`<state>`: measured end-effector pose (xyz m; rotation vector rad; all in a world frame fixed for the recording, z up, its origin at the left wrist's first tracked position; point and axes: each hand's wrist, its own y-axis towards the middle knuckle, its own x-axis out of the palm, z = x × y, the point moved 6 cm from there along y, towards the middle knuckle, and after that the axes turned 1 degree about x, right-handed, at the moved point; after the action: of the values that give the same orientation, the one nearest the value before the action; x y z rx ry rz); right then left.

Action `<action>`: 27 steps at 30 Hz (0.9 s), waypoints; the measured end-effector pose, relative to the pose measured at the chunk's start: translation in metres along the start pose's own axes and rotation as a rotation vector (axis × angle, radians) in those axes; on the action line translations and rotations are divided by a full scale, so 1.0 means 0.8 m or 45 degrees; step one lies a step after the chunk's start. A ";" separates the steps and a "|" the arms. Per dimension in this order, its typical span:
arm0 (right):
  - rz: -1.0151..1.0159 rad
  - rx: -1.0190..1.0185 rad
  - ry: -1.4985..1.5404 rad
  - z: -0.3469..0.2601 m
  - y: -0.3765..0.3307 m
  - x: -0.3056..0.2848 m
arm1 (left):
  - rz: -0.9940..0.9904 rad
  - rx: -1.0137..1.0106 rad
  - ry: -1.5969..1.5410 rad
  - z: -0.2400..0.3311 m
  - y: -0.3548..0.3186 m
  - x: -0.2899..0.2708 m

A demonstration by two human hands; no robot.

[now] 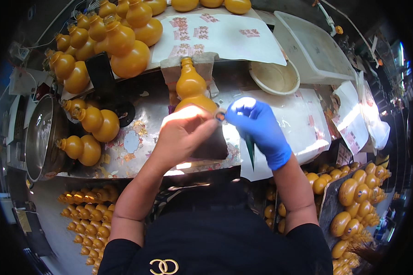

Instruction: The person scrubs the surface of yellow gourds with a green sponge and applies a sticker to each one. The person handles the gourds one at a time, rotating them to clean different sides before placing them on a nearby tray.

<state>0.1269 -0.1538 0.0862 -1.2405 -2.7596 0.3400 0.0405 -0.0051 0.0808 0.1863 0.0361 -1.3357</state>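
Note:
My bare left hand and my blue-gloved right hand meet over the workbench. Between their fingertips is a small round piece with a dark rim and an orange middle; its kind is too small to make out. A slim, dark green pointed tool hangs down from my right hand, its upper end hidden in the glove. Just beyond my hands a yellow gourd-shaped bottle lies with its neck pointing away, on a grey cloth. My left hand covers part of its lower bulb.
Several more gourd bottles crowd the back left, beside a black phone-like slab. A metal basin is at far left. White sheets with red printed patches, a round bowl and a plastic tub lie behind. Racked bottles flank me below.

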 end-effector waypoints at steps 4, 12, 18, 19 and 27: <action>-0.182 -0.275 -0.220 -0.041 0.066 -0.015 | 0.389 0.013 -0.131 -0.056 0.029 -0.061; -0.375 -0.286 -0.562 -0.074 0.137 -0.003 | 0.180 -0.117 -0.384 -0.085 0.050 -0.057; -0.371 -0.186 -0.338 -0.036 0.131 -0.017 | 0.224 0.545 0.711 -0.067 -0.017 -0.030; -0.370 -0.179 -0.322 -0.033 0.130 -0.020 | 0.249 0.516 0.679 -0.076 -0.020 -0.032; -0.428 -0.136 -0.475 -0.045 0.123 -0.022 | 0.172 0.512 0.957 -0.028 -0.017 -0.020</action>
<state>0.2164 -0.0978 0.0973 -0.7691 -3.2710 0.4344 0.0257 0.0108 0.0591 1.0068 0.3826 -1.0631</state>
